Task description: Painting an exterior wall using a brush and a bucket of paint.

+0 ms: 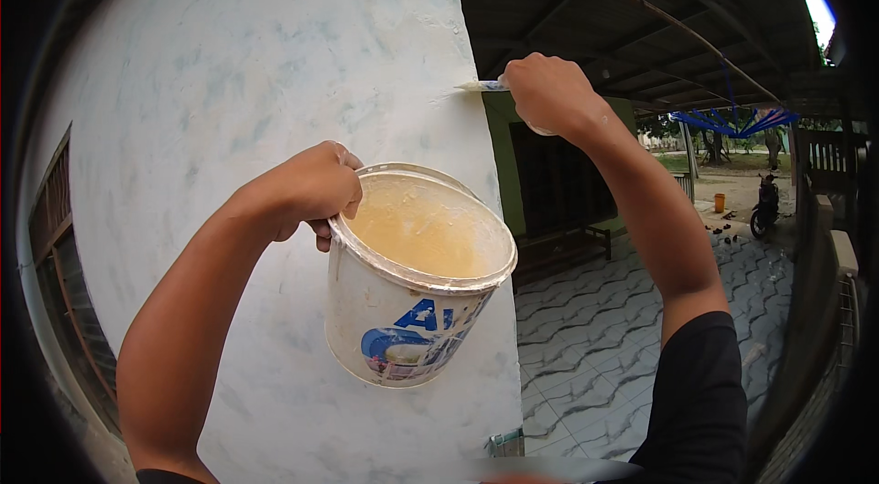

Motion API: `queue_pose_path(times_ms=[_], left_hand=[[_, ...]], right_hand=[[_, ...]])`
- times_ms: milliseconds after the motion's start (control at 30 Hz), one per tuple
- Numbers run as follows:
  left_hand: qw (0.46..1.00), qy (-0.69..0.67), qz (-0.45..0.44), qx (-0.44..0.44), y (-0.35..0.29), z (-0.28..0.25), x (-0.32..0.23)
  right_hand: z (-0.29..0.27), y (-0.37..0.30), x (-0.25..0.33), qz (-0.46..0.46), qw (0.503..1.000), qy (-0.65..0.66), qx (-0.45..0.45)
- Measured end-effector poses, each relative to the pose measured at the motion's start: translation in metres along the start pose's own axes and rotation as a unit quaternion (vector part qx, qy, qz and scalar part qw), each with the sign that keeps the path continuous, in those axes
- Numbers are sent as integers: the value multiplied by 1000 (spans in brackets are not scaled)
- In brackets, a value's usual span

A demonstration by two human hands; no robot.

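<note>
My left hand is closed on the rim of a white plastic paint bucket, its fingers outside and thumb side over the edge. The bucket tilts, so its inside shows, coated with pale cream residue; how much paint lies in it I cannot tell. Up and to the right, my right hand grips a paintbrush, pointing left. The brush's pale tip meets the corner edge of the white wall, which shows faint bluish, patchy streaks. Most of the brush handle is hidden inside the fist.
Past the wall's corner lies a porch with a patterned tile floor and a dark wooden bench. A barred window is at far left. Outside stand a motorcycle and an orange bucket. Blue strips hang under the roof.
</note>
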State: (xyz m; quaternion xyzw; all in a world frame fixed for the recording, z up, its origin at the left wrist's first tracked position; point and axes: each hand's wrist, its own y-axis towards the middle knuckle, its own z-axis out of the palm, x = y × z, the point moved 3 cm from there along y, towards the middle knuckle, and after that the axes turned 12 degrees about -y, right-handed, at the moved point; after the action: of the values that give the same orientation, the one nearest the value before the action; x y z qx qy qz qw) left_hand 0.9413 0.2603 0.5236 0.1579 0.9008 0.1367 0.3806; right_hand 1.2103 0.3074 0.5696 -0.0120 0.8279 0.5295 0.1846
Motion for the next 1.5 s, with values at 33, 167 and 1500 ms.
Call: queue_pose_path(times_ms=[33, 167, 1500], left_hand=[[1000, 3, -1, 6, 4, 0, 0], [1000, 18, -1, 13, 7, 6, -6], [1000, 15, 8, -3, 14, 8, -10]], right_hand=[[-3, 9, -4, 11, 1000, -5, -14], [-9, 61, -17, 62, 990, -2, -127], [-26, 80, -40, 1, 988, -77, -133]])
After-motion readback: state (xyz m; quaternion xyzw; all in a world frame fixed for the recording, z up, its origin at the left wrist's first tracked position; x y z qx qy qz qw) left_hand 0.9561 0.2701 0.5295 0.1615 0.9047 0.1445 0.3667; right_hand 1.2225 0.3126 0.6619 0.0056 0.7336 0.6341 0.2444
